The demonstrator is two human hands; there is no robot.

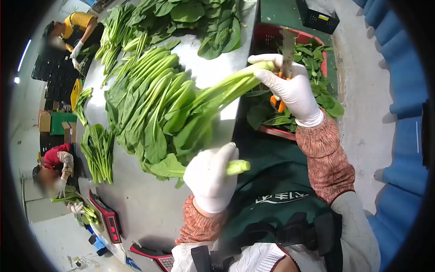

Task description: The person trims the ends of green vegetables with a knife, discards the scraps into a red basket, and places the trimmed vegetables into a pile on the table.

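Observation:
My left hand [210,177], in a white glove, is closed around a leafy green stalk [238,167] whose cut end sticks out to the right. Higher up, my right hand [290,88], also gloved, pinches the pale stem ends of a bunch of greens [233,84] between thumb and fingers. A metal blade [288,50] with orange handles [278,103] is also in the right hand, the blade pointing up. The leaves of that bunch hang down left over a large pile of greens [149,95] on the metal table [147,206].
A red crate [324,68] with loose leaves stands beyond the table's right edge, a black crate [318,18] above it. Red scales [107,217] sit at the lower left. Two people in yellow [80,23] and red [54,156] work across the table.

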